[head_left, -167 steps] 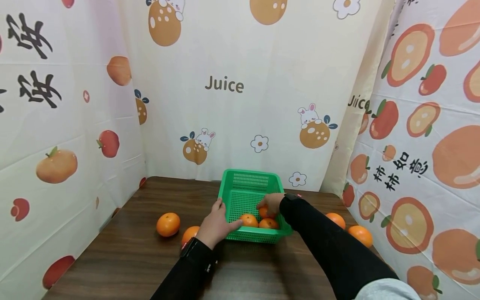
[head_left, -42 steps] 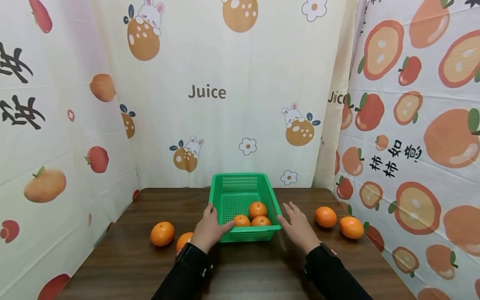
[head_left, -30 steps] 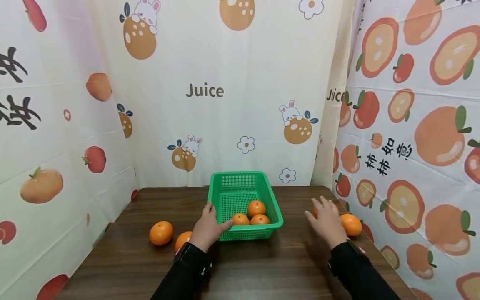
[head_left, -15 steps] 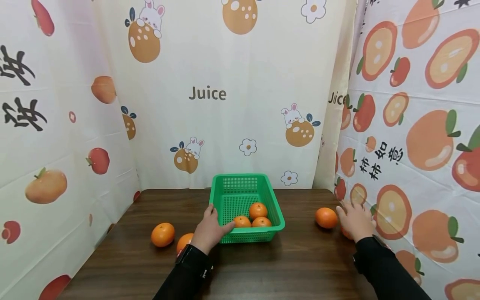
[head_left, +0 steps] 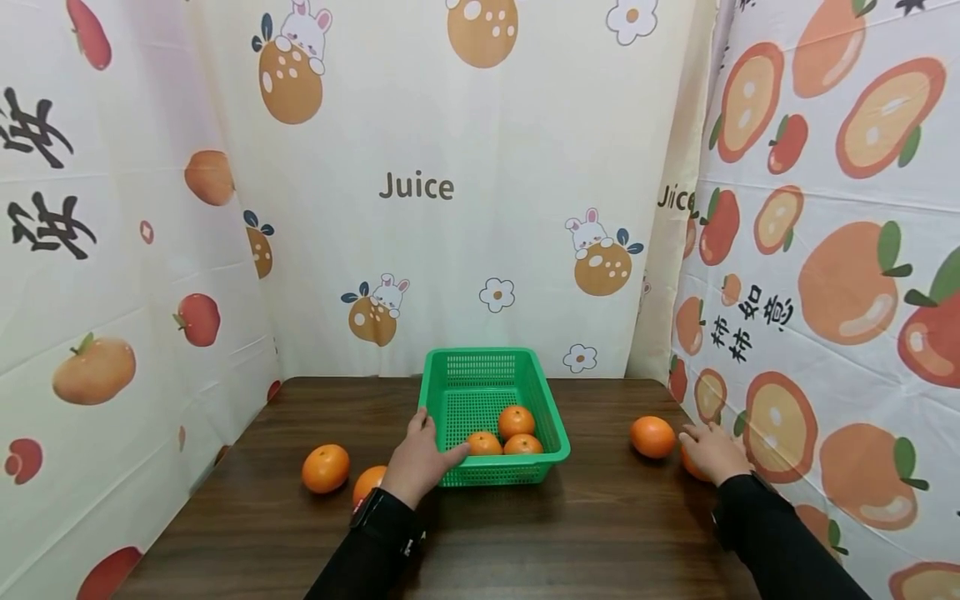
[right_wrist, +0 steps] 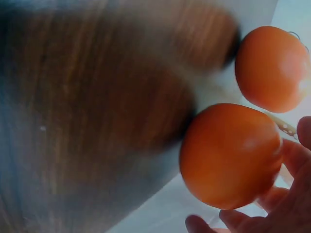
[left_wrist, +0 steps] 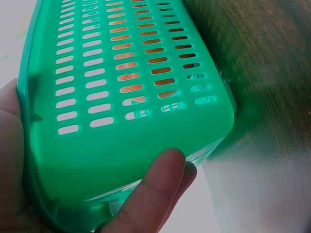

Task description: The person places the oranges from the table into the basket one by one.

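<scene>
In the head view my left hand (head_left: pixel 418 462) holds the front left corner of a green plastic basket (head_left: pixel 555 417). The left wrist view shows its fingers (left_wrist: pixel 163 182) against the perforated outer wall. Three oranges (head_left: pixel 516 421) lie in the basket's front right part. My right hand (head_left: pixel 716 452) is over an orange (head_left: pixel 692 467) at the table's right edge, mostly covering it in the head view. In the right wrist view the fingers are spread around that orange, with the thumb apart from it. Another orange (head_left: pixel 652 437) lies just left of this hand.
Two oranges, a whole one (head_left: pixel 326 469) and one partly hidden by the left hand (head_left: pixel 367 483), lie left of the basket. The brown wooden table (head_left: pixel 585 533) is bordered by printed curtains (head_left: pixel 465 250) at the back and both sides.
Since the earliest frame, the right hand has left an orange in the basket and moved right to the far right orange, lowering over it lately. The left hand stays at the basket.
</scene>
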Demonstrator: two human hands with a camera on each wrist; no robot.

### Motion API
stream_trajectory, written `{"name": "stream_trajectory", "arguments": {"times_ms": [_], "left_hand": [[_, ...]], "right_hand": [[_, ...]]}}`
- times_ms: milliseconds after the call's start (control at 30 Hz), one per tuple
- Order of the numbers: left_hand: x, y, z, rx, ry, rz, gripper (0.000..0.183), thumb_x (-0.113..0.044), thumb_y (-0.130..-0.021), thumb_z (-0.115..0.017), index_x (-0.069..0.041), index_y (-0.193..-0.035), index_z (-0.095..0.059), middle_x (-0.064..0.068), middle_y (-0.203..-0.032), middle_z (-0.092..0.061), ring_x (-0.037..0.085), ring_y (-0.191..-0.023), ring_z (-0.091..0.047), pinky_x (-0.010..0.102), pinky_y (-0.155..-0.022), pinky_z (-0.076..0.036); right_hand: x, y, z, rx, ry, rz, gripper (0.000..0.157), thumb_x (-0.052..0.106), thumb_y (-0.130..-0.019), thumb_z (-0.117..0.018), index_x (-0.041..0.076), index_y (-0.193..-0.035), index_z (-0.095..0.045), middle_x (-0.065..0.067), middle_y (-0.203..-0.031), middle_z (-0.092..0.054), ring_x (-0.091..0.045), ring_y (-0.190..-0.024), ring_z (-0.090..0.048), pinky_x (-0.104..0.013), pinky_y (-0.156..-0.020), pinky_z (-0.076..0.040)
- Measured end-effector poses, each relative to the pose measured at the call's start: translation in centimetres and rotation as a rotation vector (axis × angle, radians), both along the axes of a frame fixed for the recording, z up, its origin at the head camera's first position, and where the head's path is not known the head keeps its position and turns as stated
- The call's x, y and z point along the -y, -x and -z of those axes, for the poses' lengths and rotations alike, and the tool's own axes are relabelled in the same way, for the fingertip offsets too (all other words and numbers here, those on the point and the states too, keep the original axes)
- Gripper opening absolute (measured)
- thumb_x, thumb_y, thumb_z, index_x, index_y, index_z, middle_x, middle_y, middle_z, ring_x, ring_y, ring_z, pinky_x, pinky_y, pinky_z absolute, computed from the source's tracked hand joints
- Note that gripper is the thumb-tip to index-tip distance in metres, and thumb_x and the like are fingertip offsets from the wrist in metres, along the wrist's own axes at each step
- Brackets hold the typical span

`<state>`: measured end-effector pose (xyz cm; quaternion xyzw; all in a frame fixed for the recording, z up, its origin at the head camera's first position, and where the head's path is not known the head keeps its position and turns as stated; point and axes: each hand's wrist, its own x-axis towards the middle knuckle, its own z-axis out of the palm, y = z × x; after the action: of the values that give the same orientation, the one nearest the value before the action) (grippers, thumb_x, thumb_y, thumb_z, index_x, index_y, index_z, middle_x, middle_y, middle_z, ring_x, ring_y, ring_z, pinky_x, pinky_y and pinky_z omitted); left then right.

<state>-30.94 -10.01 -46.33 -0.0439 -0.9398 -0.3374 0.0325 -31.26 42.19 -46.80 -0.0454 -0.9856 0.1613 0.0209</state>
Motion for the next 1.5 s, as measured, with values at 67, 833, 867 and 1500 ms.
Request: {"name": "stream_trajectory", "arguments": {"times_ms": [67,833,867,1500], "left_hand": [[0.0,0.0,0.0,0.003,-0.001,0.003,0.101,-0.062,-0.096,-0.070,0.006,-0.163,-0.035,0.018,-0.177,-0.020,0.048,-0.138,-0.057,0.061,-0.110,-0.050],[0.3,0.1,0.2,-0.013,0.009,0.012,0.100,-0.063,-0.097,-0.068,0.006,-0.162,-0.036,0.018,-0.177,-0.019,0.045,-0.129,-0.063,0.058,-0.105,-0.054],[0.4,0.2,0.2,-0.014,0.011,0.012,0.100,-0.063,-0.098,-0.067,0.006,-0.162,-0.036,0.018,-0.177,-0.019,0.046,-0.129,-0.063,0.059,-0.105,-0.054],[0.1,-0.1,-0.1,0.008,0.012,0.017,0.099,-0.062,-0.098,-0.067,0.007,-0.162,-0.036,0.018,-0.178,-0.018,0.045,-0.131,-0.063,0.058,-0.106,-0.053]], "right_hand": [[0.1,-0.1,0.3,-0.028,-0.045,-0.030,0.053,0.031,-0.111,-0.045,-0.004,-0.149,-0.056,-0.048,-0.150,-0.041,-0.068,-0.137,-0.040,-0.078,-0.109,-0.036],[0.6,0.6,2.1,-0.120,-0.030,0.015,0.045,0.016,-0.087,-0.077,-0.001,-0.128,-0.067,-0.030,-0.103,-0.062,-0.048,-0.102,-0.050,-0.060,-0.077,-0.041],[0.6,0.6,2.1,-0.114,-0.027,0.022,0.046,0.016,-0.088,-0.077,-0.001,-0.129,-0.066,-0.030,-0.104,-0.062,-0.048,-0.102,-0.050,-0.060,-0.078,-0.041],[1.9,-0.9,0.3,0.026,-0.004,-0.025,0.014,0.021,-0.088,-0.075,0.010,-0.089,-0.066,-0.011,-0.088,-0.062,-0.029,-0.080,-0.055,-0.042,-0.074,-0.041]]}}
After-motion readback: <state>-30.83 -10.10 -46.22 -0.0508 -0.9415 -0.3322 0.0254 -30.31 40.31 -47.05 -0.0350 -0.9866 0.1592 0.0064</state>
